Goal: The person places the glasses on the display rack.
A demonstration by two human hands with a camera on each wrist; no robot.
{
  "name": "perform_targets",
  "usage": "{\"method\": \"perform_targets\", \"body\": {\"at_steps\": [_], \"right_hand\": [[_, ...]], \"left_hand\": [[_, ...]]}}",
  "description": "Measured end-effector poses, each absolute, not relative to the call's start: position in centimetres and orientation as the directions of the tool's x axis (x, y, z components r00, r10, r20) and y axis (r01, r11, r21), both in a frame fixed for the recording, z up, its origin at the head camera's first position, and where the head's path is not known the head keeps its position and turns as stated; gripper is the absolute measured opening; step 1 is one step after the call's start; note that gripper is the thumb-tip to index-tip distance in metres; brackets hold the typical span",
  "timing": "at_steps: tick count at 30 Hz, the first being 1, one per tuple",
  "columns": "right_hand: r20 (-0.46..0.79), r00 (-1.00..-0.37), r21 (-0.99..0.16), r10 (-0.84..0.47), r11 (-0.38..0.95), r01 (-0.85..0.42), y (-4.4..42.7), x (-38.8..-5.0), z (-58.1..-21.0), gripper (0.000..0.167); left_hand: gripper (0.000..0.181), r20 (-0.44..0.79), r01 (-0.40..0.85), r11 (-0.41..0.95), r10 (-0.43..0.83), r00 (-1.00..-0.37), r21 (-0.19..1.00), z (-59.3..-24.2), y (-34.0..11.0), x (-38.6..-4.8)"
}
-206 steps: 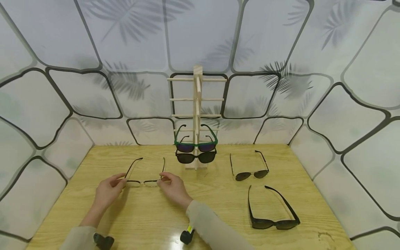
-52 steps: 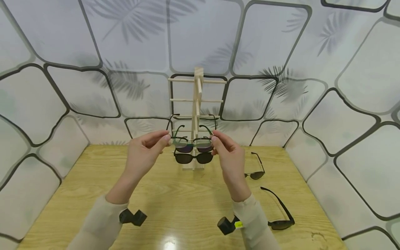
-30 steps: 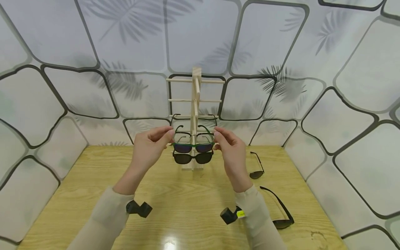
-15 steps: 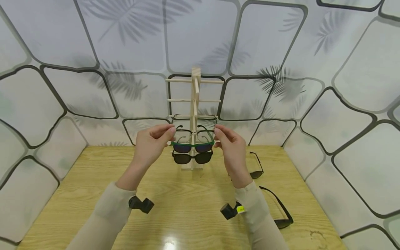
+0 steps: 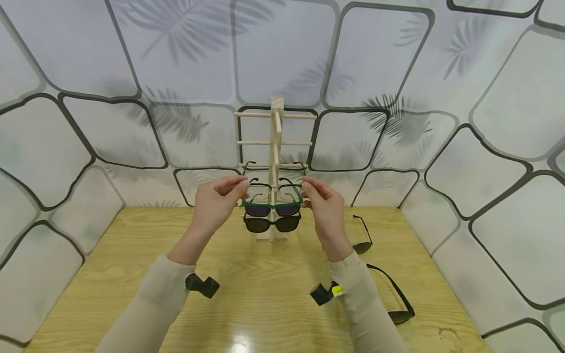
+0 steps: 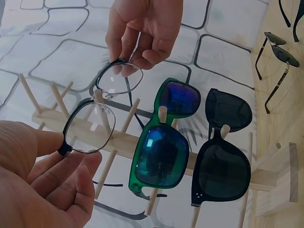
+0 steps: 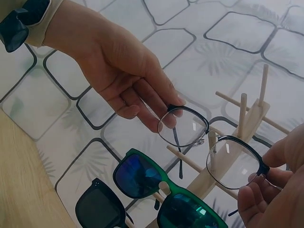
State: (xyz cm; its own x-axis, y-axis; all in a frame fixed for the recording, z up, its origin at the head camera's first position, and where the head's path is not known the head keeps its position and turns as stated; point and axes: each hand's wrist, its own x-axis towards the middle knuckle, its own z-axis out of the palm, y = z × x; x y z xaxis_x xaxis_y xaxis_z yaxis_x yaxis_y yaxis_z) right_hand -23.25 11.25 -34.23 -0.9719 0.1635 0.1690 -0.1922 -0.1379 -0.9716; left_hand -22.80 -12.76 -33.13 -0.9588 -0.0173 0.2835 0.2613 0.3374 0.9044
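Both hands hold a pair of clear eyeglasses [image 7: 232, 164] with a black upper rim, in front of the wooden display rack [image 5: 277, 128]. My left hand [image 5: 218, 202] pinches one outer end of the frame between thumb and fingers. At the opposite end, my right hand [image 5: 325, 208] pinches the frame likewise. In the left wrist view, the bridge is close to a peg; whether it rests on it I cannot tell. Below hang green-framed sunglasses [image 6: 161, 156] with blue-purple lenses, and under these, black sunglasses [image 6: 223, 168], both on pegs.
On the wooden table [image 5: 247, 304], to the right, lie thin-framed dark sunglasses [image 5: 363, 247] and larger black sunglasses [image 5: 400, 316], both partly hidden by the right arm. Bare pegs stick out higher on the rack. Patterned panels enclose the back and sides.
Both hands have brought the eyeglasses from the table's left side up to the rack. Since 1.7 seconds ago the eyeglasses have shifted slightly up and away; in the last half second they barely move.
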Motion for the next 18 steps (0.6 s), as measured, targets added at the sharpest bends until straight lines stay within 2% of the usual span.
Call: {"method": "perform_targets", "body": {"at_steps": [18], "right_hand": [[0.169, -0.971, -0.967, 0.171, -0.161, -0.196, 11.27, -23.86, -34.52, 0.028]], "left_hand": [[0.035, 0.286, 0.265, 0.326, -0.018, -0.958, 0.907, -33.33, -12.65, -23.30]]}}
